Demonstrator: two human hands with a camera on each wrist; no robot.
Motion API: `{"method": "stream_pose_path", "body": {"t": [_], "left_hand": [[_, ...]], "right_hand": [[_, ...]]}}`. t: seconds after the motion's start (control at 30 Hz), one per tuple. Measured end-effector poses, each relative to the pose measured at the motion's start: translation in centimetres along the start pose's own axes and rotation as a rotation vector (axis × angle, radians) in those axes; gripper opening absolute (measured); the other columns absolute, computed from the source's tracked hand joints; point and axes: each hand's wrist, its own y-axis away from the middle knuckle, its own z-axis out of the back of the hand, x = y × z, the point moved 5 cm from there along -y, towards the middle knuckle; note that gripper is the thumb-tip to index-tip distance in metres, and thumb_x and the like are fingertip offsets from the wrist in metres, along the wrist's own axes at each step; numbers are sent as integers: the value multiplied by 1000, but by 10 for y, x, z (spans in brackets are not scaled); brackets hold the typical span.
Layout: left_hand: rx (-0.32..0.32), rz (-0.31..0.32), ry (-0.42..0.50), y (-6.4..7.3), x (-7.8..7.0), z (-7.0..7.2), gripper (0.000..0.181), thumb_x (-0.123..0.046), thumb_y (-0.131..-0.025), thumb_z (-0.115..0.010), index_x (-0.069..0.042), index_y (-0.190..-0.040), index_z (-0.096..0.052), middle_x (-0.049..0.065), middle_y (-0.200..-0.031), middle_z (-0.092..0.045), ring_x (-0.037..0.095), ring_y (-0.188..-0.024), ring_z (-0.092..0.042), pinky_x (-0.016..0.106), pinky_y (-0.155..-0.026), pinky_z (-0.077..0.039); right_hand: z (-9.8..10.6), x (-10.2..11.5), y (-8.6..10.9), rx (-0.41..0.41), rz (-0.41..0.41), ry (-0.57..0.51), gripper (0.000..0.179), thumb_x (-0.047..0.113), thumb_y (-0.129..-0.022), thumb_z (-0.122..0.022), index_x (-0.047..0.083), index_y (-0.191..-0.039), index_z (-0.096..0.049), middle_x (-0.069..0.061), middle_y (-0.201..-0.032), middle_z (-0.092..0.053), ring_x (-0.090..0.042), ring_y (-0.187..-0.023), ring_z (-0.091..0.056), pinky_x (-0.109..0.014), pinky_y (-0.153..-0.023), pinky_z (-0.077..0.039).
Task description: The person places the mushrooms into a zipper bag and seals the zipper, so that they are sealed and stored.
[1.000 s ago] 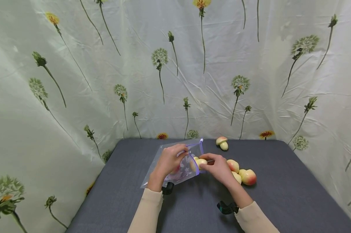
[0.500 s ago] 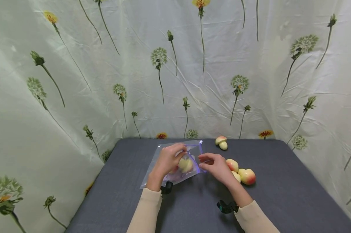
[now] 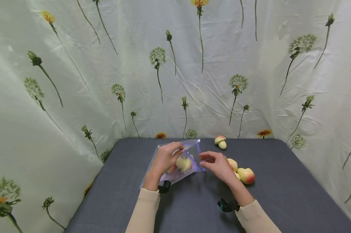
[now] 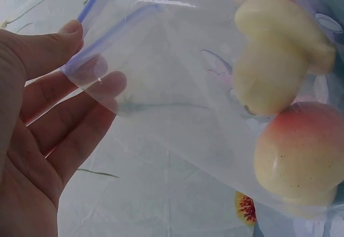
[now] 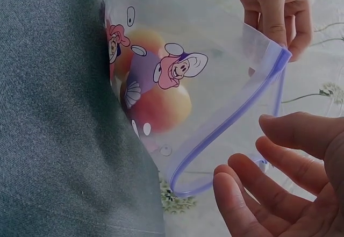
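Note:
A clear zip bag (image 3: 175, 178) with a purple zipper rim (image 5: 231, 120) and printed cartoon figures stands tilted on the table, its mouth toward the right. My left hand (image 3: 166, 158) pinches the upper edge of that mouth between thumb and fingers, plain in the left wrist view. Inside the bag lie toy mushrooms: a pale yellow one (image 4: 271, 73) and a red-tinged one (image 4: 301, 151) below it; a further pale shape is partly cut off. Just outside the mouth, my right hand (image 3: 217, 165) has its fingers apart and bent slightly, holding nothing.
Several yellow-red toy mushrooms (image 3: 246, 175) lie bunched to the right of my right hand, some partly behind it. A single mushroom (image 3: 221, 142) lies near the back edge of the dark grey table (image 3: 114, 191). A flowered curtain (image 3: 129, 58) hangs behind.
A second ago my right hand held a yellow mushroom at the bag's mouth; it has let go, and the mushroom now lies inside. My left hand keeps its pinch, shifted slightly left.

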Motion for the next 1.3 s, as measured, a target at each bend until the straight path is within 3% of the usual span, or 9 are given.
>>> {"method": "stream_pose_path", "body": {"t": [0.33,0.5,0.83,1.03,1.3], "left_hand": [[-1,-11,3,0,2,-1,7,-14,-93,-75,-12,-98,-72,-3,-99,-71,12,-87,-68,32,-75,-56],[-7,-6,0,-1,2,1,7,-14,-93,-75,-14,-99,-72,-3,-98,-71,14,-86,-69,32,-74,-55],[38,34,18,1,4,-3,7,-17,-96,-72,-14,-101,-72,-4,-100,-71,14,-88,-69,31,-77,-55],[14,13,37,0,2,-2,7,-15,-94,-74,-13,-100,-72,-2,-100,-71,20,-87,-71,34,-76,-56],[15,8,12,0,2,-1,7,-15,-94,-74,-13,-100,-73,-5,-98,-71,10,-86,-68,31,-74,-55]], "right_hand": [[5,0,-2,-15,-19,42,29,17,-88,-80,17,-116,-74,-5,-111,-73,-23,-97,-71,-36,-80,-57],[17,2,-7,-41,-14,98,31,17,-89,-79,15,-119,-73,-7,-112,-72,-25,-99,-70,-40,-81,-57],[44,-4,-15,-55,-49,175,33,17,-90,-78,14,-122,-71,-4,-116,-71,-24,-100,-70,-43,-80,-56],[56,-13,-9,-44,-87,230,34,19,-90,-78,16,-123,-70,-4,-118,-70,-26,-103,-69,-42,-79,-56],[73,-26,5,-44,-100,279,34,17,-91,-76,15,-125,-69,-8,-121,-69,-29,-103,-68,-44,-79,-56]]}}
